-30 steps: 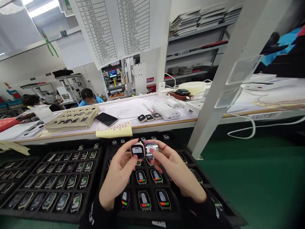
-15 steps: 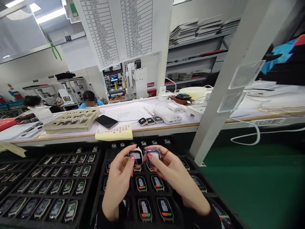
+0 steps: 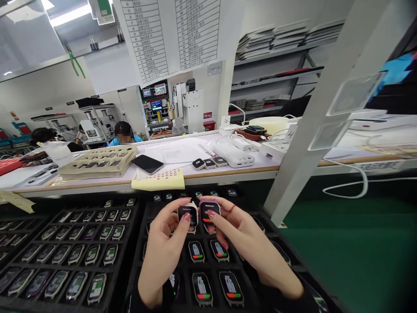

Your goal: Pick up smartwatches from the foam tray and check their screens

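Note:
My left hand (image 3: 167, 241) is closed round a light-cased smartwatch (image 3: 185, 210), its thumb resting on the dark screen. Close beside it, my right hand (image 3: 237, 228) grips a purple-cased smartwatch (image 3: 207, 206), the thumb also on the glass. Small white text shows on both screens, though it is too small to read. Both watches are held over a black foam tray (image 3: 187, 278). In its slots lie several strapless watches (image 3: 202, 289), their screens lit with white, red and green. My fingers hide part of the tray.
A second foam tray (image 3: 103, 274) of watches lies at left. On the bench behind are a phone (image 3: 147, 164), a beige parts tray (image 3: 97, 163), several small black watch pieces (image 3: 209, 163) and a white power bank (image 3: 233, 155). A metal post (image 3: 301, 165) rises at right. Co-workers sit beyond.
Both watch screens have switched from brighter text displays to dark ones with a small line of text. The thumbs have shifted slightly on the glass. The camera view has moved a little.

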{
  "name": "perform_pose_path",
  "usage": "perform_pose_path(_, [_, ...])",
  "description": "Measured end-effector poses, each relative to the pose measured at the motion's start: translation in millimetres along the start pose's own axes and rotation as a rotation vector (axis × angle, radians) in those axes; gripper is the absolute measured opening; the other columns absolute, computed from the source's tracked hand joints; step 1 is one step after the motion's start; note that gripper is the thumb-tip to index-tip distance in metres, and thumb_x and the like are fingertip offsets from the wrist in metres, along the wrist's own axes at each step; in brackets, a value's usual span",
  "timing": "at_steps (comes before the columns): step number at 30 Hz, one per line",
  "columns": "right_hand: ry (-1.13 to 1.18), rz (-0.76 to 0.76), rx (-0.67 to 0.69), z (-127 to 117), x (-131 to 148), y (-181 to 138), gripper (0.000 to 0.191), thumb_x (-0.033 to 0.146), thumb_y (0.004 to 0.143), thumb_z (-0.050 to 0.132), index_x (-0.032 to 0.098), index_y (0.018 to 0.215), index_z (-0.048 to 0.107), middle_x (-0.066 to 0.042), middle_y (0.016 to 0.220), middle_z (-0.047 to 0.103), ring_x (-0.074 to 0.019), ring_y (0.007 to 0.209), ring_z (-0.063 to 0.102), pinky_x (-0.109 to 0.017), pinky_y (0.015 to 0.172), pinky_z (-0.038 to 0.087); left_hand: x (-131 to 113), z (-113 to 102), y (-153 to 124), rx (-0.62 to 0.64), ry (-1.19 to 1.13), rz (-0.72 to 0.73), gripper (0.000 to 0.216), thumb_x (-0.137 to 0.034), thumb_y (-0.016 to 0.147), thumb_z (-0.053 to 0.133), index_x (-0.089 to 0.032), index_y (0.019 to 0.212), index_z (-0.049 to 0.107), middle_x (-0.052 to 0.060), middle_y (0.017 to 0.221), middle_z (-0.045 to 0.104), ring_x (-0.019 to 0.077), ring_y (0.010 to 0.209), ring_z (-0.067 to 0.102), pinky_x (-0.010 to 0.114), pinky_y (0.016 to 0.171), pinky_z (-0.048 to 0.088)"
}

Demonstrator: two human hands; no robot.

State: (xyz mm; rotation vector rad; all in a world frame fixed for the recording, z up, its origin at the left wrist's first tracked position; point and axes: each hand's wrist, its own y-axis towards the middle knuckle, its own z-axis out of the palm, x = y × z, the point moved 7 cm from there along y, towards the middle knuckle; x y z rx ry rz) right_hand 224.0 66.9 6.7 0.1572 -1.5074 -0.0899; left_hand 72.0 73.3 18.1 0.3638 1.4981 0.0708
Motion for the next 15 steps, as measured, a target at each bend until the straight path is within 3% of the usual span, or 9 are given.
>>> perform_pose_path(4, [0.015,-0.027,0.047,1.2,6.4,-5.4,0.057,0.054,0.084,0.065,0.022,0.13,0.054,-0.003,0.081,0.06,-0.0086,0.048,0.042,-0.02,0.043,0.044,-3.4,-0.3,-2.9,0.035,-0.044,-0.005,0.032,-0.036,0.087,0.062,-0.026,0.117,0.062,0.005,0.112,0.066,0.0167,0.095,0.062,0.024,0.079,0.053])
perform_pose_path(9, [0.026,-0.107,0.092,0.7,18.7,-28.7,0.052,0.051,0.093,0.055,0.034,0.141,0.045,-0.006,0.106,0.065,-0.0114,0.056,0.054,-0.025,0.054,0.054,-10.8,-9.0,-5.0,0.024,-0.099,0.018,0.036,-0.03,0.086,0.065,-0.03,0.121,0.058,0.003,0.117,0.063,0.0156,0.106,0.059,0.022,0.089,0.049])
perform_pose_path(12, [-0.083,-0.242,0.08,1.1,28.4,-48.6,0.046,0.051,0.088,0.063,0.039,0.132,0.055,-0.006,0.116,0.064,-0.0209,0.082,0.065,-0.031,0.073,0.058,-15.2,-17.4,-5.0,0.005,-0.153,0.055,0.04,-0.024,0.083,0.069,-0.031,0.121,0.058,0.002,0.116,0.062,0.0133,0.103,0.059,0.02,0.09,0.048])
perform_pose_path(15, [-0.22,-0.305,0.223,13.0,23.1,-65.3,0.045,0.055,0.078,0.072,0.039,0.12,0.065,-0.006,0.102,0.069,-0.0259,0.09,0.066,-0.032,0.075,0.058,-18.5,-25.8,-6.4,0.034,-0.229,0.063,0.048,-0.02,0.078,0.074,-0.033,0.121,0.058,0.002,0.107,0.062,0.0102,0.092,0.059,0.017,0.08,0.049])
